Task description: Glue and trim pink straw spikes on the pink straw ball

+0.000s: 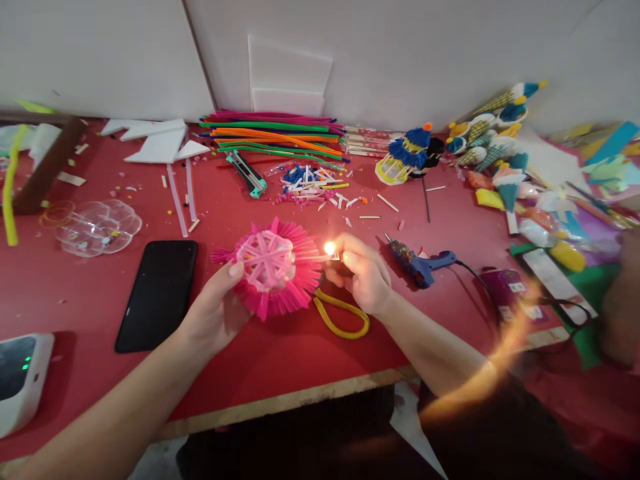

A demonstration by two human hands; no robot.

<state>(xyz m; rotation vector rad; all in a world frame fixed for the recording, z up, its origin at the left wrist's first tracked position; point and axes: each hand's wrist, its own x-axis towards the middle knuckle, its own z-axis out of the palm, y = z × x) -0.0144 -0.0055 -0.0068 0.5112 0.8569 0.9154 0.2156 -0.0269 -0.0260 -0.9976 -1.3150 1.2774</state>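
Note:
My left hand (217,303) is closed round a pink ball made of straw pieces (273,270), holding it just above the red table (280,360). My right hand (363,270) is closed on a lighter that I can hardly see; a small flame (330,249) burns at its tip. The flame sits right at the ball's right edge, at the end of a pale straw sticking out of it. A yellow loop of straw (343,317) lies on the table beneath my right hand.
A black phone (159,293) lies left of the ball. A blue glue gun (423,263) with a cable rests to the right. Long coloured straws (275,137), cut straw bits (310,187), a cutter (247,175), a clear plastic tray (97,227) and paper cone decorations (493,143) lie farther back.

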